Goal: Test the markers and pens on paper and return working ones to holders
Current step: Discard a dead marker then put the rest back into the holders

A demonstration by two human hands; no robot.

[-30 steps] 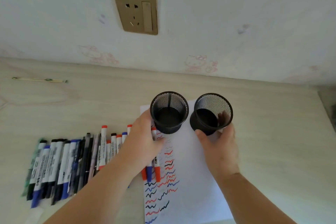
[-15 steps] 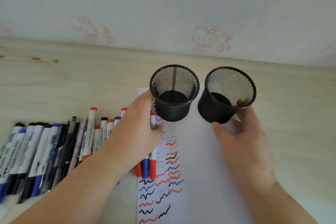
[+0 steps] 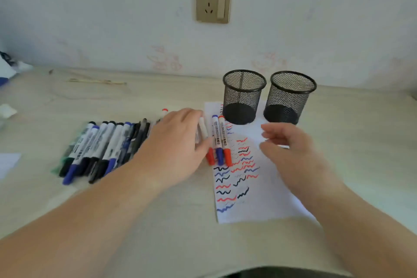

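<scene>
Both hands have let go of the mesh holders since a moment ago, so the two cups now stand upright on their own, side by side near the wall. Our left holder (image 3: 244, 96) sits on the top edge of the paper (image 3: 266, 198), and the right holder (image 3: 291, 97) is just beside it, its base on the sheet's far corner as far as we can tell. Neither has a pen in it yet.

Our left hand (image 3: 174, 144) is palm down over the row of markers (image 3: 99, 149) on the desk (image 3: 361, 165), fingers loosely curved, and it looks like the fingertips are touching a white-barrelled marker (image 3: 203, 130), but we can't tell if it's actually gripped. Just right of that, a blue-capped marker (image 3: 217, 140) and a red-capped marker (image 3: 224, 141) lie side by side across the paper's left edge.

Our right hand (image 3: 291, 149) hovers over the paper in front of the right holder, fingers relaxed and spread, holding nothing.

The paper is covered in red, blue and black squiggles. On the wall above sits a brass-coloured socket (image 3: 213, 0).
</scene>
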